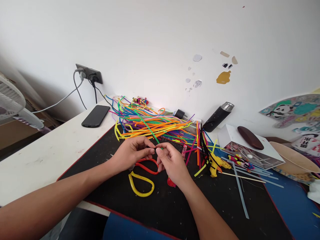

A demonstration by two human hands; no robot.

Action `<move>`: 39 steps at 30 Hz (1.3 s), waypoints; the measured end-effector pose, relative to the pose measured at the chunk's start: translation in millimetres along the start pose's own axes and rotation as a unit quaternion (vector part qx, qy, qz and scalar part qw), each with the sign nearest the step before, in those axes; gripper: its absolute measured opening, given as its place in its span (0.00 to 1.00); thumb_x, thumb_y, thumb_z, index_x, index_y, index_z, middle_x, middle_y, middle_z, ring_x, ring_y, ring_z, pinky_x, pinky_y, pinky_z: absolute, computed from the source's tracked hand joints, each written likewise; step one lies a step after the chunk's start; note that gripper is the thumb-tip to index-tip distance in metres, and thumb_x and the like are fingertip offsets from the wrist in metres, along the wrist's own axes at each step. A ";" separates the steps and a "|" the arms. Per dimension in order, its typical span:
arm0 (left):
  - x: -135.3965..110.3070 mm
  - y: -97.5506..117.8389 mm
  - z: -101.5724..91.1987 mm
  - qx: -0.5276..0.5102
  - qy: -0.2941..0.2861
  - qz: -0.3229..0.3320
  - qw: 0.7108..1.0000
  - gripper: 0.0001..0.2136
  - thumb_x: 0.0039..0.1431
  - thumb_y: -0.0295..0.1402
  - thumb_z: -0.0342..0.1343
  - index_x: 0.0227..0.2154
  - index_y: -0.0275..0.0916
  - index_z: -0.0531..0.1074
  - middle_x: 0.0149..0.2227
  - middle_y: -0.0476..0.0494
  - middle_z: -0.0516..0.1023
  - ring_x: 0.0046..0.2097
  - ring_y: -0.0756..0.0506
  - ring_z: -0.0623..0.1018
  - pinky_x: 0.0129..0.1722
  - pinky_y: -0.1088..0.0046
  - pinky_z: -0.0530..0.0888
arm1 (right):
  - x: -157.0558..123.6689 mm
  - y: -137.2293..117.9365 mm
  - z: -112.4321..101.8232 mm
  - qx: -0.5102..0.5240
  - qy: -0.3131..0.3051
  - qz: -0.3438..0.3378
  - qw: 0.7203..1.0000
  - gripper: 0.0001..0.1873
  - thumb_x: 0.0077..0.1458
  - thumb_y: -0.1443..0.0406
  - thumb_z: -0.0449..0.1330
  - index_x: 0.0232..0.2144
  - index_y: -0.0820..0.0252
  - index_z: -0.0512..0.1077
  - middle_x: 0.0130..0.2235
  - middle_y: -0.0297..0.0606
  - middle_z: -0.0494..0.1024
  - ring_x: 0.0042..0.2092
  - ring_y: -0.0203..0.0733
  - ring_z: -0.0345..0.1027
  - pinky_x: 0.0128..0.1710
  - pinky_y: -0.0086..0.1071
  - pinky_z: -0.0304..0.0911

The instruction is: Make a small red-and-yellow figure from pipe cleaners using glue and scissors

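Note:
A green pipe cleaner (147,124) slants up and away from the fingertips of my right hand (173,163), which pinches its lower end. My left hand (133,151) meets it from the side, thumb and forefinger curled close together; whatever lies between them is too small to make out. Beneath the hands on the black mat (112,200) lies a pair of scissors with one red handle loop (147,171) and one yellow loop (141,195); the blades are mostly hidden by my left hand. A small red object (171,182) shows partly under my right hand.
Behind the hands spreads a heap of colourful pipe cleaners (155,126). A phone (95,116) lies at left. To the right are a yellow glue gun (217,165), translucent glue sticks (241,193), a black flask (218,116), a white box (250,146) and a bowl (295,158).

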State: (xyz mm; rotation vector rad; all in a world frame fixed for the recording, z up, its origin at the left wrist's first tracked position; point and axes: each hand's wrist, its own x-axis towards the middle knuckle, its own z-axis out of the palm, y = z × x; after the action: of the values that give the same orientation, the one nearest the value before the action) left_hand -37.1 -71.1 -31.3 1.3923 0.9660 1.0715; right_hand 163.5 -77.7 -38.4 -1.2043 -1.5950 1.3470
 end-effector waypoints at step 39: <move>15.8 -6.4 -27.0 0.366 -0.063 0.015 0.928 0.12 0.63 0.42 0.57 0.34 0.42 0.81 0.31 0.47 0.84 0.31 0.45 0.79 0.32 0.72 0.70 | 9.6 -16.2 -31.6 0.048 0.145 -0.058 0.987 0.18 0.61 0.49 0.63 0.32 0.57 0.72 0.18 0.25 0.68 0.19 0.36 0.66 0.23 0.29 0.62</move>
State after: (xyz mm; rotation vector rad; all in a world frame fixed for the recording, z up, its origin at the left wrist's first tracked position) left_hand -58.8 -48.2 -35.8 2.0528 1.3227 0.6381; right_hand 186.7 -59.1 -16.6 -1.1702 -1.3580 1.1050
